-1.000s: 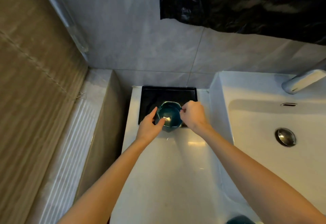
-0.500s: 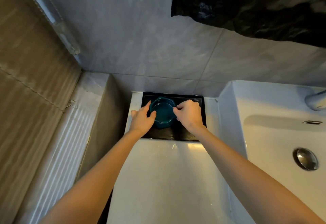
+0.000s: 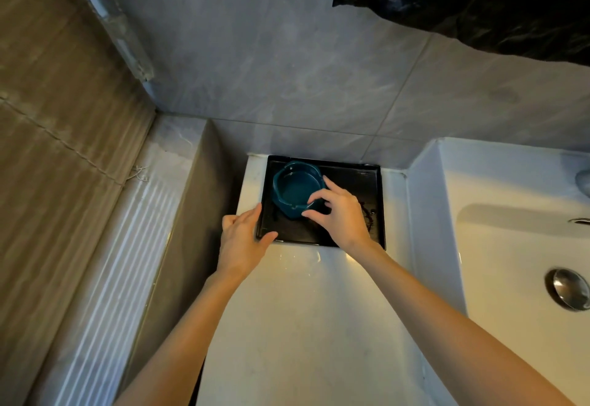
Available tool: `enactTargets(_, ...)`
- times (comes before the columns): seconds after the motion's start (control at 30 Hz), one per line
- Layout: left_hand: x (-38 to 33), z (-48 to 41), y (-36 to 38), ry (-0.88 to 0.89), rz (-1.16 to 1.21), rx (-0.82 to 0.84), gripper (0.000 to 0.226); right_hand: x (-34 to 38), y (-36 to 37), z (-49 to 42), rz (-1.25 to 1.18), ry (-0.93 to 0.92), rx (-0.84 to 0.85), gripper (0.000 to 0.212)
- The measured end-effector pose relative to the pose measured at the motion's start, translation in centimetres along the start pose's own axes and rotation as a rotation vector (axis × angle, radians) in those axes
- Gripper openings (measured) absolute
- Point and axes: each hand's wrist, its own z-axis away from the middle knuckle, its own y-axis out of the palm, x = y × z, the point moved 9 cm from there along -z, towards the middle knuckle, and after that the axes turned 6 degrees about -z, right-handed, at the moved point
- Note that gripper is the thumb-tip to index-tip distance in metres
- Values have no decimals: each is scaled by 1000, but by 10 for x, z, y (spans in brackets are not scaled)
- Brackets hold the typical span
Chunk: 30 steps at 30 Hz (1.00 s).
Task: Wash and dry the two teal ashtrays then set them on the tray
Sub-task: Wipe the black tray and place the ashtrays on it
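Head view is showing one teal ashtray [image 3: 295, 190] sitting upright in the back-left part of the black tray [image 3: 351, 182], which is lying on the white counter [image 3: 303, 310] against the wall, just left of the sink basin [image 3: 510, 246]. I am reading the right hand [image 3: 343, 217] as gripping the teal ashtray, its thumb and fingers curling round the near-right rim. The left hand [image 3: 239, 242] is resting with straight fingers along the tray's left edge, its thumb lying over the near-left corner, holding nothing.
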Motion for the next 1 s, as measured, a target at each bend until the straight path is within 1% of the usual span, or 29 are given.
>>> enactTargets(0.1,-3,-1,0,-1,-38,8,72,9,4,-14,-13,-18,37,20)
enactTargets(0.2,-3,0,2,-9,-47,26,71,13,4,-27,13,-33,112,18)
enactTargets(0.3,-4,0,3,-12,-57,37,70,14,2,-32,18,-50,214,18)
enactTargets(0.4,-3,-1,4,-28,-80,54,71,16,-1,-32,53,-67,241,21)
enactTargets(0.43,-3,-1,4,-32,-97,65,71,16,-1,-30,71,-70,235,26)
enactTargets(0.53,-6,1,1,-30,-141,103,74,18,-3,-15,66,-33,177,54)
enactTargets(0.57,-8,4,-2,-32,-131,105,75,20,-8,-7,43,-7,139,58)
enactTargets(0.67,-22,22,-20,6,-90,75,72,32,-27,26,0,21,56,52)
enactTargets(0.8,-48,72,-40,85,38,72,63,59,-53,98,-53,-1,57,41)
enactTargets(0.9,-62,122,-36,90,100,147,58,70,-68,164,-85,6,61,33)
enactTargets(1.0,-75,174,-16,122,137,243,53,67,-80,229,-97,32,68,28)
